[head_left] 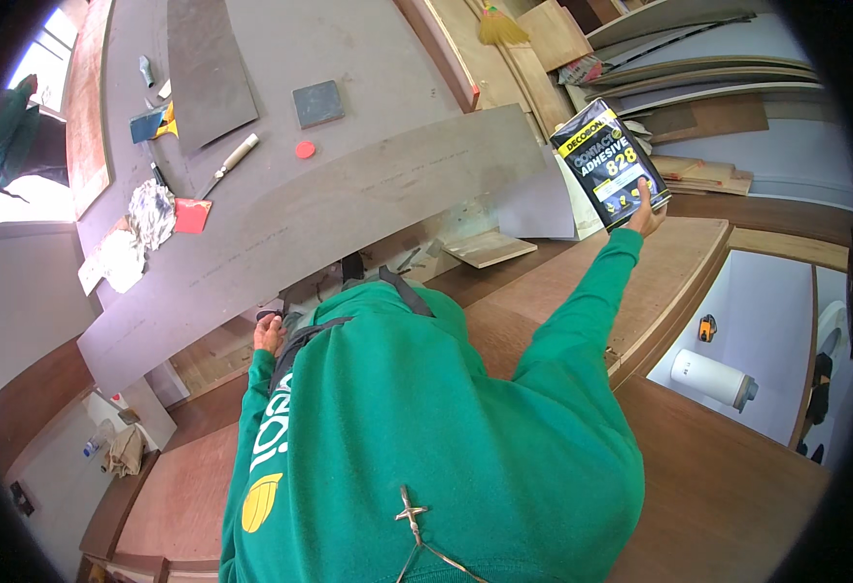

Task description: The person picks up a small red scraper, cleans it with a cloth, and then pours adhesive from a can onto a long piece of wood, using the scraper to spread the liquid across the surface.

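Note:
My right hand [648, 216] is stretched out to the right and grips a rectangular black glue tin [609, 160] with a yellow and white label by its lower end. The thumb lies on the label side; the other fingers are mostly hidden behind the tin. Low beside my waist, my left hand [269, 335] has its fingers curled around a small dark thing that I cannot make out. In front of me a long grey laminate sheet [348, 204] lies across the near side of the worktop [368, 78].
On the worktop are a red round cap [305, 150], a grey square piece [318, 104], a wooden-handled tool [237, 158], a red piece [191, 216], crumpled white rags [152, 214] and another sheet [205, 73]. Boards [718, 73] stack at the right; a white cylinder [710, 379] lies below.

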### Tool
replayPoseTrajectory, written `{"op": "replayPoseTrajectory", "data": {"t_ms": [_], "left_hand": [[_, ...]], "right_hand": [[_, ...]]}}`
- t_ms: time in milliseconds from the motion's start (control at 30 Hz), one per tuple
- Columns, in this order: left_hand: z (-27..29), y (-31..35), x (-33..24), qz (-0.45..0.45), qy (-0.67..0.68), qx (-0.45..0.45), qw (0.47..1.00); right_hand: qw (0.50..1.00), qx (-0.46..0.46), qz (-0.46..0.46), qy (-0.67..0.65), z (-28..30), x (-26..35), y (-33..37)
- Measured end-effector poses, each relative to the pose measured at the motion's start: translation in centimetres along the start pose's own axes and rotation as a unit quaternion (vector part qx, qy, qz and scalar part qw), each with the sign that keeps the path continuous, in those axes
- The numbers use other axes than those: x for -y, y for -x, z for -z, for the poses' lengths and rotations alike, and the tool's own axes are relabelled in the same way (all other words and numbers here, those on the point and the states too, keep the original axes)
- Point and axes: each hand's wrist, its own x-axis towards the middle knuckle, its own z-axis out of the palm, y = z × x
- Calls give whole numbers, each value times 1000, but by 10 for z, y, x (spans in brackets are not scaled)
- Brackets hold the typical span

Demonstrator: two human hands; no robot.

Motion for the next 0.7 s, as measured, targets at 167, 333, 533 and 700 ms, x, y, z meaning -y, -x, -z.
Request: {"op": "replayPoseTrajectory", "data": {"t_ms": [167,333,533,700], "left_hand": [[3,2,7,-9,8,-6,1000],[0,7,5,0,6,-11,1000],[-3,9,9,-4,24,-7,1000],[-8,11,11,0,26,-16,1000]], "right_hand": [[1000,2,25,0,-12,4,1],[1000,2,-3,11,-11,14,3],[999,17,15,28,-11,8,-7],[998,10,19,56,-7,4,-21]]}}
